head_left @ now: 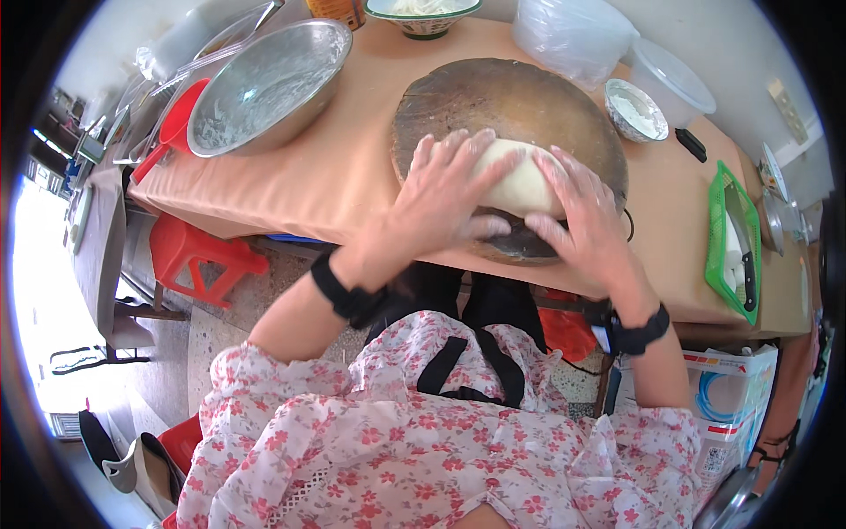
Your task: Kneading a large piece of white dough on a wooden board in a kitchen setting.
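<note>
When viewed from above, found smooth, pale dough lump (pixel 522 187) on round wooden chopping board (pixel 493 93), between both hands. Judged soft, pliable and fairly weighty for its bulk; likely to dent under fingertips, not brittle, perhaps slightly tacky where not floured. Would have taken hold with broad palms at both ends, avoiding any hard pinch.

Located dough just right of left hand (pixel 441 194), partly under its index finger. Noted that hand over the left end, with fingers spread apart and thumb above the board at the near side. Located dough just left of right hand (pixel 592 219), under its fingertips. Noted that one with fingers also apart, curved over the right end, thumb low at the near side. Saw neither clamped; could not tell how hard either pressed. Spotted whitish traces on fingers.

Further out, on tan tablecloth (pixel 352 172), logged residue-streaked steel basin (pixel 304 110) at left, near red plastic dipper (pixel 181 119); patterned bowl (pixel 627 130) of white powder (pixel 639 108) just right of board; green basket (pixel 718 256) farther right, with black-handled knife (pixel 749 278) inside; green-rimmed bowl (pixel 427 26) beyond board. Below table at left, saw red plastic stool (pixel 198 256).
</note>
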`<state>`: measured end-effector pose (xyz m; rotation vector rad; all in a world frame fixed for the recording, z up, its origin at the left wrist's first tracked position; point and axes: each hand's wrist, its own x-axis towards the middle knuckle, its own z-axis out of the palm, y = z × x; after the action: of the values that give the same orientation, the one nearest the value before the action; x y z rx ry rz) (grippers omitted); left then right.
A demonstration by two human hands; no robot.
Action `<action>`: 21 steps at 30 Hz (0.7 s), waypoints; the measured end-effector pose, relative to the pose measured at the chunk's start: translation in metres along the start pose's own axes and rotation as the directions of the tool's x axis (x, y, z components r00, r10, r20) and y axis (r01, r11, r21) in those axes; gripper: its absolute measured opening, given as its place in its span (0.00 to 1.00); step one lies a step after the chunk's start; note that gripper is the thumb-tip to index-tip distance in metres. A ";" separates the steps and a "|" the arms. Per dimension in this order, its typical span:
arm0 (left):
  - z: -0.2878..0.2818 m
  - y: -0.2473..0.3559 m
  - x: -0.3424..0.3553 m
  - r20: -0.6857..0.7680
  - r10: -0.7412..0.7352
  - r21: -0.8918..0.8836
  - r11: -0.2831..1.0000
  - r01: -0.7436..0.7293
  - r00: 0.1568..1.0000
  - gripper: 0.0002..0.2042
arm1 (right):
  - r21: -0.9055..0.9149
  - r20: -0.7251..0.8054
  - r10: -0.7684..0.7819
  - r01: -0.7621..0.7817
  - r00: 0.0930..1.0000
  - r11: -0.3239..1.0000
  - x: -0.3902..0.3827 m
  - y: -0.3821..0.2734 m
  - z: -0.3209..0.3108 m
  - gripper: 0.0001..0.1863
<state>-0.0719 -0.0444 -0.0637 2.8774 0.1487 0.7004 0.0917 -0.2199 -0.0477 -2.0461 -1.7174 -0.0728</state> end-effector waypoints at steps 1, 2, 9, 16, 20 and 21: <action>-0.003 0.010 -0.013 -0.032 -0.001 0.028 1.000 0.002 0.999 0.38 | -0.101 -0.075 -0.081 0.074 0.994 0.992 -0.012 -0.007 0.002 0.35; -0.004 0.017 -0.026 -0.064 -0.003 0.057 0.998 0.006 0.998 0.36 | -0.094 -0.071 -0.083 0.076 0.994 0.993 -0.023 -0.014 0.005 0.35; -0.011 0.024 -0.067 -0.085 0.025 -0.039 0.999 -0.028 0.996 0.40 | -0.085 -0.123 -0.119 0.109 0.985 0.990 -0.060 -0.031 0.007 0.33; -0.034 0.003 -0.034 -0.041 -0.087 -0.069 0.994 0.084 0.995 0.48 | 0.047 -0.205 -0.028 0.039 0.978 0.998 -0.032 -0.031 -0.005 0.41; -0.015 -0.002 -0.017 0.061 -0.072 -0.119 0.990 0.079 0.996 0.48 | 0.011 -0.067 0.045 -0.045 0.997 0.999 -0.021 -0.028 0.011 0.45; -0.015 -0.004 -0.012 0.081 -0.100 -0.143 0.984 0.110 0.992 0.47 | 0.078 -0.115 0.049 -0.040 0.992 0.996 -0.017 -0.024 0.014 0.47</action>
<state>-0.0900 -0.0402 -0.0570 2.7268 0.2272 0.5612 0.0614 -0.2277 -0.0585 -1.9837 -1.5791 -0.1091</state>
